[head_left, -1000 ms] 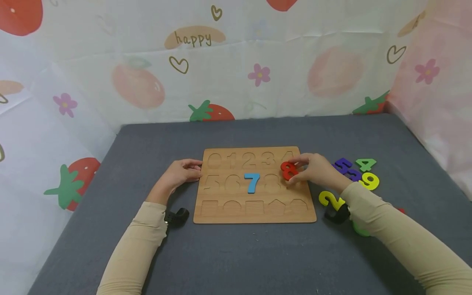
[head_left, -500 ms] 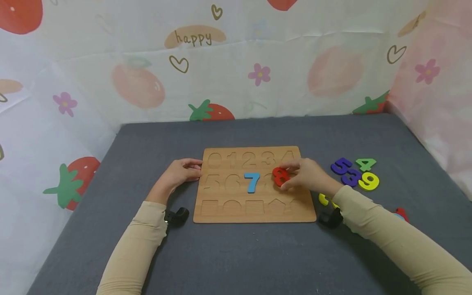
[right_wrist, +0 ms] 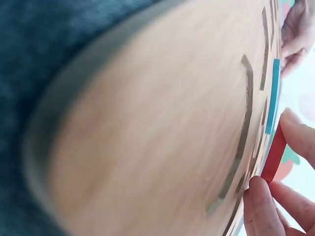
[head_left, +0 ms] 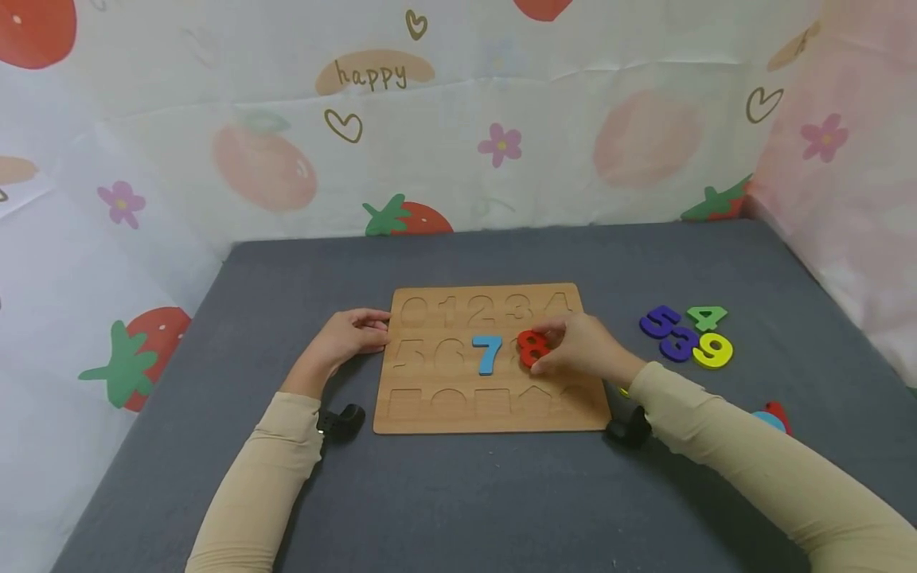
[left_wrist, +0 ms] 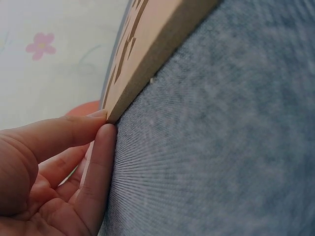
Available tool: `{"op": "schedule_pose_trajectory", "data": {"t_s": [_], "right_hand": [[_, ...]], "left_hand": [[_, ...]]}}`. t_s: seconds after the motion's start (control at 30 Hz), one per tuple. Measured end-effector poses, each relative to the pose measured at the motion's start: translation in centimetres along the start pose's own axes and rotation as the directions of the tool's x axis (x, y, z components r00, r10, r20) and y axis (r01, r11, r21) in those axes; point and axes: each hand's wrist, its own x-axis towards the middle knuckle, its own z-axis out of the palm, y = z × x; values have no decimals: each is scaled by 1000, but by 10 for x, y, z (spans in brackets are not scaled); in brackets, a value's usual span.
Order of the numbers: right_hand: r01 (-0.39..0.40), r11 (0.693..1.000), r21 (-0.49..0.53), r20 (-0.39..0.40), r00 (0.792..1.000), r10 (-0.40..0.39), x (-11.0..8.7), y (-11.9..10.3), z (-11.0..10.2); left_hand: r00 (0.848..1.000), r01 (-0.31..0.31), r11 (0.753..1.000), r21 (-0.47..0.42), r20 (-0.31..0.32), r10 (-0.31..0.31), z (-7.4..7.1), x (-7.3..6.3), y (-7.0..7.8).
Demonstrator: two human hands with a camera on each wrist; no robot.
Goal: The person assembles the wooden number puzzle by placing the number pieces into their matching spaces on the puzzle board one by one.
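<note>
A wooden number puzzle board (head_left: 431, 380) with rows of recessed number and shape outlines lies on the table. My left hand (head_left: 349, 333) holds its left edge; in the left wrist view the thumb and a finger meet at the board's side (left_wrist: 142, 69). Between the thumb and fingers of my right hand (head_left: 587, 348) is a red number 8 (head_left: 531, 348), over the middle row. The right wrist view shows that red piece (right_wrist: 275, 155) tilted, its lower edge close to the board. A blue number 7 (head_left: 487, 354) sits in the middle row, left of the 8.
Right of the board lie a purple 5 (head_left: 659, 321), a purple 3 (head_left: 679, 344), a green 4 (head_left: 707, 318) and a yellow 9 (head_left: 712, 350). Nearer me, the right sleeve (head_left: 723, 430) partly hides red and blue pieces (head_left: 772, 417). A patterned cloth hangs behind the table.
My right hand has carried the red 8 leftward and slightly nearer me, from the board's right side to beside the blue 7. The left hand stays at the board's edge.
</note>
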Motion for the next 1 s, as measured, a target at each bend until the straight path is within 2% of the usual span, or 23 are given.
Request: {"op": "schedule_pose_trajectory", "data": {"t_s": [0.3, 0.7, 1.0], "right_hand": [[20, 999, 29, 1, 1000, -20, 3, -6, 7], [-11, 998, 59, 13, 1000, 10, 3, -11, 11], [-1, 998, 59, -3, 1000, 2, 3, -12, 14]], "left_hand": [[1000, -15, 1000, -4, 7, 15, 0, 1, -1], [1000, -20, 1000, 7, 4, 20, 1, 3, -2], [1000, -18, 1000, 14, -2, 18, 1, 5, -3]]}}
